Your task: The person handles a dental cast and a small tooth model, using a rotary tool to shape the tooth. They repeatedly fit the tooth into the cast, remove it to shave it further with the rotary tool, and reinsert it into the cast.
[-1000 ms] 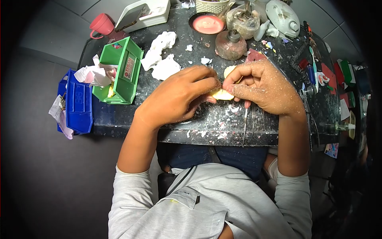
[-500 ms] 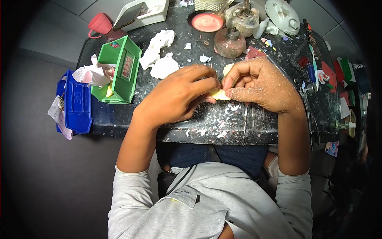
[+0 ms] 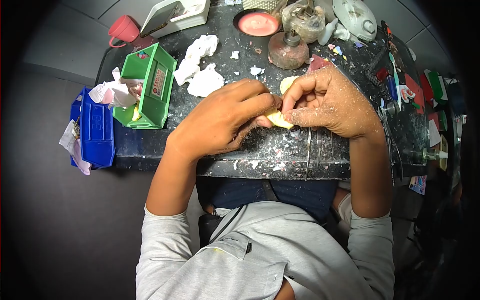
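Between my two hands, over the dark work table (image 3: pixel 230 162), is a small pale yellow piece (image 3: pixel 279 119). My left hand (image 3: pixel 225 117) pinches it from the left with thumb and fingers. From the right, my right hand (image 3: pixel 332 102), dusted with white crumbs, grips the same piece between thumb and forefinger. Another yellow piece (image 3: pixel 288 83) lies just behind the fingers of my right hand. White and pink scraps are scattered on the tabletop below my hands. A thin metal tool (image 3: pixel 308 155) lies near the front edge.
Left of my hands stand a green bin (image 3: pixel 159 92) holding paper and a blue bin (image 3: pixel 98 132). Crumpled white tissue (image 3: pixel 206 81), a dish of pink material (image 3: pixel 258 24) and a glass jar (image 3: pixel 288 51) are behind. A toothbrush (image 3: pixel 395 72) lies at right.
The yellow piece between my fingers has tilted slightly and shows more of its surface. My fingers have shifted a little; both hands still hold it.
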`<action>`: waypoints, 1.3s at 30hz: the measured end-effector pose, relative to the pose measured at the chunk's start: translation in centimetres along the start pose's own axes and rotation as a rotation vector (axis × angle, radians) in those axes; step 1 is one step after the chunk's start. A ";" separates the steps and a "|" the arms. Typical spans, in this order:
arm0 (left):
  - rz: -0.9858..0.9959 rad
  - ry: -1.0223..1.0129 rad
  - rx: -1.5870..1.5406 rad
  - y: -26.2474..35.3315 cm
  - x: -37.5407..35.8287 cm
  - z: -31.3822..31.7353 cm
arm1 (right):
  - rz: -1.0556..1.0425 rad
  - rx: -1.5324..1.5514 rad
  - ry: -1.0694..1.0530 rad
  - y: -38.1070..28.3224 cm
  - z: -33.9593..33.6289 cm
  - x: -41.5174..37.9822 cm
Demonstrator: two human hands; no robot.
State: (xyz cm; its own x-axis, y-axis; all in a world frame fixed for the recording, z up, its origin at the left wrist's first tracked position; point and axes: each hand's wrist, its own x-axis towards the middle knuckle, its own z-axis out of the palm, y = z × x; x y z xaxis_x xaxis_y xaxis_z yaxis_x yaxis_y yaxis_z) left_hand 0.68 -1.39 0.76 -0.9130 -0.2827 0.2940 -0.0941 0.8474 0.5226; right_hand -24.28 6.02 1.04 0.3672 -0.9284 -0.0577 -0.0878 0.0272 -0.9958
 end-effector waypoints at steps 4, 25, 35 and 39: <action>0.034 0.038 -0.015 -0.3 -0.1 0.2 | 0.047 0.015 -0.006 -0.4 0.0 0.0; 0.054 0.077 -0.045 -0.2 -0.2 0.1 | -0.072 -0.094 0.026 -0.9 -0.3 -0.4; 0.105 0.138 -0.025 -0.2 0.3 0.2 | -0.103 -0.158 0.035 -1.9 -0.3 -0.8; 0.092 0.143 -0.014 -0.3 0.3 0.2 | -0.070 -0.206 0.057 -1.9 -0.1 -0.9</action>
State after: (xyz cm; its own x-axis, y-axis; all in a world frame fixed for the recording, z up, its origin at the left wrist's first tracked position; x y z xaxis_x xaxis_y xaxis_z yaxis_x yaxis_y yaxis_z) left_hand 0.32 -1.64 0.50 -0.8515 -0.2664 0.4516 -0.0064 0.8665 0.4992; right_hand -24.56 6.80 2.97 0.3268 -0.9449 0.0212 -0.2533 -0.1092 -0.9612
